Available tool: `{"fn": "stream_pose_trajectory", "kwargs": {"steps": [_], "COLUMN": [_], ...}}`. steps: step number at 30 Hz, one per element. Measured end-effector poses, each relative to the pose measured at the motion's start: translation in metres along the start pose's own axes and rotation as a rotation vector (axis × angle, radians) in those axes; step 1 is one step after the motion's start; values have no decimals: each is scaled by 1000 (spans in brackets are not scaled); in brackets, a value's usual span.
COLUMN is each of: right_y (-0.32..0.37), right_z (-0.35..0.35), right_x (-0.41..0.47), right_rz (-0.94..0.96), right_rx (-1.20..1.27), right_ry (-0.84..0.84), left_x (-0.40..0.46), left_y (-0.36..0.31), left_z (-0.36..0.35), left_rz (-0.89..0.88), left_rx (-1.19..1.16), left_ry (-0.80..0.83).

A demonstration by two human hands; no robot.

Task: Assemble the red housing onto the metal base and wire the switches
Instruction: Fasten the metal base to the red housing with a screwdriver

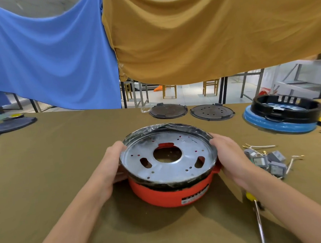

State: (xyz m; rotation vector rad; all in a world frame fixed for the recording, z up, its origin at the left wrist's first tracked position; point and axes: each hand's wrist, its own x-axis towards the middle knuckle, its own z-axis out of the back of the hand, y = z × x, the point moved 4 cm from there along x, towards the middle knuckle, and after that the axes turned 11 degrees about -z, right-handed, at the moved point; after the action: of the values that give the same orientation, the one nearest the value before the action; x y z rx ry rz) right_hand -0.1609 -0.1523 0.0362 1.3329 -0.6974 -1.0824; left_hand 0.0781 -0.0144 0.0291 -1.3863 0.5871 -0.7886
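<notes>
Metal base [168, 158] atop red housing [169, 195], between hands, left hand [112, 164], right hand [227, 154] gripping rim

Bright, even light; soft shadows fall toward the bottom of the frame; wide-angle bending at edges; slight overall softness.

The round silver metal base [168, 156] is bare sheet metal with a dull, hazy sheen, and wrinkled clear plastic film clings to its rim. The red plastic housing [169, 195] beneath it is smooth and semi-glossy. The olive-brown cloth table cover [55, 165] is matt and woven. The two dark round plates [191, 112] look matt. The small grey switches [269, 161] are matt plastic.
</notes>
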Motion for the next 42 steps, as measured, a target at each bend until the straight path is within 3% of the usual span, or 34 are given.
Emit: {"fn": "stream_pose_trajectory", "kwargs": {"steps": [5,9,13,16,21,24,27,33,42], "right_y": [1,-6,4,15,3,5,8,13,13], "right_z": [11,7,3,5,9,21,27,22,20], "right_x": [3,-7,-8,0,14,5,-5,-9,-7], "right_rz": [-26,-30,78,123,-4,-36,16,144,302], "right_rx": [44,-46,22,127,12,-153,-400,-433,-565], "right_ry": [-25,-19,54,81,17,-90,-118,-152,-196], "left_x": [-3,-3,-1,-2,-6,3,11,10,5], "left_y": [1,3,-3,-4,1,3,2,-2,-8], "left_z": [11,8,13,13,17,25,17,12,13], "left_rz": [192,143,56,100,202,124,-9,-130,-104], "left_rx": [58,138,83,78,351,509,407,337,309], "left_ry": [115,127,50,80,182,107,63,-25,15]}}
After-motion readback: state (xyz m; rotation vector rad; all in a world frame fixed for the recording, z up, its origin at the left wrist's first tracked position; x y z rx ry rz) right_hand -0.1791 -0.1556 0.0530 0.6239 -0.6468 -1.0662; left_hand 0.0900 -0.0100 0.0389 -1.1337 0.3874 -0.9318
